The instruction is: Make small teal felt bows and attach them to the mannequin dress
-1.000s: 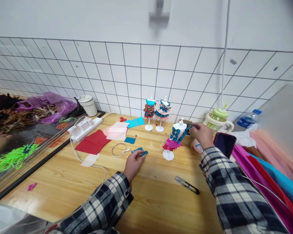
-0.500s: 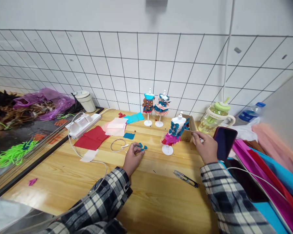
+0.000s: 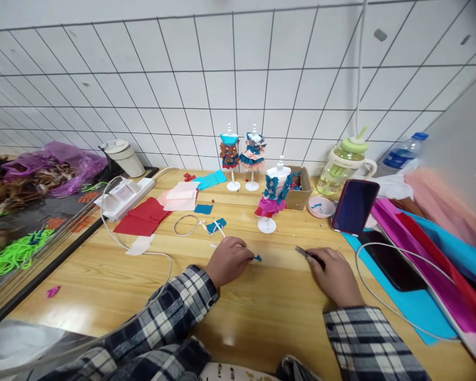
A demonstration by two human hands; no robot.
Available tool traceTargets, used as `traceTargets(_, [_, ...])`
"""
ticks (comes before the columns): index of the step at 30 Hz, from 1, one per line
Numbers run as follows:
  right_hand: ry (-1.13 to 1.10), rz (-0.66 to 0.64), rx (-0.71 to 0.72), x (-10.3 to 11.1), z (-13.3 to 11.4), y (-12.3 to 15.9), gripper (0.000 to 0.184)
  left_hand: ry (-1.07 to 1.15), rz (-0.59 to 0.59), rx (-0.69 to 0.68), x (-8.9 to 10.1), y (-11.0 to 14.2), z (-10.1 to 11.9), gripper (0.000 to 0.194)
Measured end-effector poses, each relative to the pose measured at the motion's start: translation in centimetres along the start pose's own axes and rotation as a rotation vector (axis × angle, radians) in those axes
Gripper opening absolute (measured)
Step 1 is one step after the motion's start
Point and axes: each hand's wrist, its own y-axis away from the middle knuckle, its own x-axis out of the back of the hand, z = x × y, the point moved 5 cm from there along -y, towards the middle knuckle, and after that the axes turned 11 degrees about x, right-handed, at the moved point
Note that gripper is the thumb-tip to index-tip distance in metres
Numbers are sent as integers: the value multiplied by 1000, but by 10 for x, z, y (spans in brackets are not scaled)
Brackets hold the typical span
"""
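Note:
My left hand (image 3: 230,260) is closed, pinching a small teal fabric piece (image 3: 258,258) whose tip pokes out past the fingertips. To its right, my right hand (image 3: 336,275) has its fingers closed round a pair of thread snips (image 3: 301,251), blades pointing left. Behind the hands stands a miniature dress form (image 3: 277,182) on a round white base, wearing teal bows over a magenta and red skirt. Another teal piece (image 3: 216,226) lies just beyond my left hand, beside a thin looped cord (image 3: 186,225).
Two more dressed miniature forms (image 3: 230,151) stand near the tiled wall. A cardboard box (image 3: 299,198), a pink bowl (image 3: 321,207), a propped phone (image 3: 355,206) and a tea bottle (image 3: 341,164) sit to the right. Red cloth (image 3: 143,216) and a power strip (image 3: 129,198) lie left.
My right hand has come down from beside the box and taken hold of the snips. My left hand has moved right and nearer with a teal piece; the view has shifted.

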Motion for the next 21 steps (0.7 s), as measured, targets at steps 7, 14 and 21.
traceTargets(7, [86,119,-70,4,-3,1,25,0,-169,-120,-15,9,33,39])
traceTargets(14, [54,213,43,12,-27,0,24,-19,85,26,30,6,-6,44])
traceTargets(21, [-9,159,53,10,-36,0,25,-428,325,692,95,27,-108,46])
